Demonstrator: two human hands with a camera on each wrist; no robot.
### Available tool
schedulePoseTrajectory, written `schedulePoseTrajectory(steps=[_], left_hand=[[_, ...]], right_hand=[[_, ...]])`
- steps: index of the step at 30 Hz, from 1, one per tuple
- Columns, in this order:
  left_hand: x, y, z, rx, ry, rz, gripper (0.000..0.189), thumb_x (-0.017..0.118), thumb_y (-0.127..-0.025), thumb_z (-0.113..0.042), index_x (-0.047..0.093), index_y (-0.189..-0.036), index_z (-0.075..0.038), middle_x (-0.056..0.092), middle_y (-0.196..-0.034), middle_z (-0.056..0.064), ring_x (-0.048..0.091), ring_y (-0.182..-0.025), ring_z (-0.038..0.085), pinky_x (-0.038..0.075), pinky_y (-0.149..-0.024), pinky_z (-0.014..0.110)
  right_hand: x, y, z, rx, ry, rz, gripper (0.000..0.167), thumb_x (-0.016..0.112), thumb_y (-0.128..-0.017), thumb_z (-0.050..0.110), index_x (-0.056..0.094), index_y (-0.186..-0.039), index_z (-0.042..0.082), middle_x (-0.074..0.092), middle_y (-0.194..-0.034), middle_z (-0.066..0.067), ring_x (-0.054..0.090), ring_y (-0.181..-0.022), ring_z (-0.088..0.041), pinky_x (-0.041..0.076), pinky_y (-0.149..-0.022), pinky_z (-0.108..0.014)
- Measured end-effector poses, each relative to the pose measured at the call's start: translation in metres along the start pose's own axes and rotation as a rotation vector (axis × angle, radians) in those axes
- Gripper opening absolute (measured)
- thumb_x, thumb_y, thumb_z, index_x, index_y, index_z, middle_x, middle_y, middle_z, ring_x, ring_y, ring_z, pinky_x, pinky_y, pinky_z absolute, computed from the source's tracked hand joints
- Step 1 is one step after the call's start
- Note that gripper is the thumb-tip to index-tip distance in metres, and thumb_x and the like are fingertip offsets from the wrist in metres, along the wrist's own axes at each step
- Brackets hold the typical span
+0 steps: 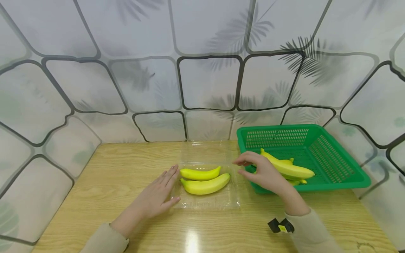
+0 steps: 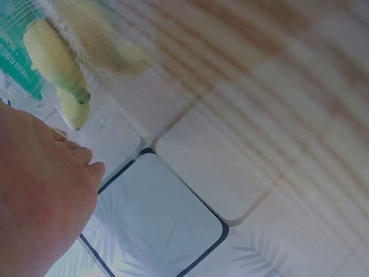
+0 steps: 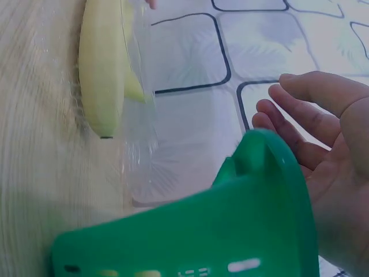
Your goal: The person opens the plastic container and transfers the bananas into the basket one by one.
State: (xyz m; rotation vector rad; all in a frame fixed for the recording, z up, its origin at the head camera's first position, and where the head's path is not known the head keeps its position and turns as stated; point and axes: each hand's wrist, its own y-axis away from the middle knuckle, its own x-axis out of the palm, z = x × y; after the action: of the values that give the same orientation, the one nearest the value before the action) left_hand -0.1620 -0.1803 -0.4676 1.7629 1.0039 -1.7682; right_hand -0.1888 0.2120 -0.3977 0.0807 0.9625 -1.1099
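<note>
Two yellow bananas, the upper one (image 1: 200, 174) and the lower one (image 1: 207, 186), lie side by side in a clear plastic clamshell box (image 1: 209, 203). Its transparent lid (image 1: 205, 151) is folded back toward the wall. My left hand (image 1: 158, 196) lies flat with straight fingers along the box's left edge. Over the near left rim of a green basket (image 1: 341, 158) hovers my right hand (image 1: 264, 172), fingers loosely bent and nothing between them. The right wrist view shows that hand (image 3: 328, 138) beside the basket's rim. More bananas (image 1: 291, 169) are piled in the basket, partly behind this hand.
The wooden table (image 1: 126, 165) runs back to a patterned wall (image 1: 209, 80). A small black object with a yellow patch (image 1: 281, 227) is at the right sleeve. The basket stands close to the box's right side.
</note>
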Motion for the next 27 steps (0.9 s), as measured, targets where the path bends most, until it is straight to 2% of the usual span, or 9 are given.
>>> schedulePoseTrajectory(steps=[7, 13, 21, 27], left_hand=[[0.001, 0.0, 0.0, -0.007, 0.007, 0.009, 0.085, 0.058, -0.105, -0.045, 0.026, -0.165, 0.007, 0.021, -0.175, 0.026, 0.027, -0.162, 0.04, 0.031, -0.131, 0.053], [0.0, 0.0, 0.0, -0.009, 0.006, 0.011, 0.085, 0.058, -0.105, -0.045, 0.025, -0.165, 0.006, 0.021, -0.175, 0.025, 0.027, -0.162, 0.04, 0.031, -0.131, 0.053], [-0.001, 0.0, 0.0, -0.003, -0.003, 0.006, 0.085, 0.058, -0.105, -0.045, 0.025, -0.165, 0.007, 0.02, -0.175, 0.025, 0.028, -0.162, 0.041, 0.031, -0.131, 0.053], [0.0, 0.0, 0.0, -0.014, 0.002, 0.014, 0.086, 0.058, -0.106, -0.046, 0.024, -0.165, 0.006, 0.02, -0.175, 0.025, 0.026, -0.163, 0.039, 0.029, -0.132, 0.053]], right_hand=[[0.008, -0.004, 0.004, -0.02, -0.015, 0.012, 0.027, 0.076, -0.094, -0.002, 0.077, -0.118, 0.008, 0.077, -0.114, -0.005, 0.069, -0.103, -0.019, 0.063, -0.089, -0.026], [0.017, -0.008, 0.005, -0.04, -0.008, 0.037, 0.027, 0.078, -0.092, -0.002, 0.077, -0.117, 0.008, 0.078, -0.114, -0.004, 0.071, -0.104, -0.02, 0.065, -0.09, -0.033], [0.029, -0.011, 0.01, -0.025, -0.008, 0.092, 0.025, 0.077, -0.093, 0.0, 0.076, -0.117, 0.005, 0.077, -0.116, -0.004, 0.069, -0.105, -0.021, 0.064, -0.092, -0.033], [0.034, -0.013, 0.014, -0.012, -0.027, 0.122, 0.025, 0.078, -0.093, 0.003, 0.076, -0.117, 0.008, 0.076, -0.116, -0.003, 0.069, -0.105, -0.02, 0.064, -0.092, -0.039]])
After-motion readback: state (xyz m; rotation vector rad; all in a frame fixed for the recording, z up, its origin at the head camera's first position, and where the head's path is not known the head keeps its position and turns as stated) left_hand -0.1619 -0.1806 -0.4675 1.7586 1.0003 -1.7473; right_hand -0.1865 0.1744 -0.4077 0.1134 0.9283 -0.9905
